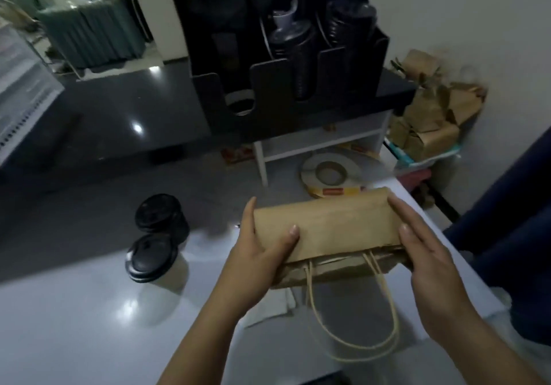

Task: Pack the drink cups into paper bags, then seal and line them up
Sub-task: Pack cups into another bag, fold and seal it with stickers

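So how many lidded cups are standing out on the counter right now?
2. A black-lidded white cup stands left of the paper bag; a dark cup stands just behind it. Any cups inside the folded bag are hidden.

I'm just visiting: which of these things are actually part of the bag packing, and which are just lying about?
In the job: paper bag, its folded top gripped by left hand and right hand; near lidded cup; far lidded cup; sticker roll, probably for sealing.
Lying about: black cup organiser; pile of brown bags; white paper under the bag.
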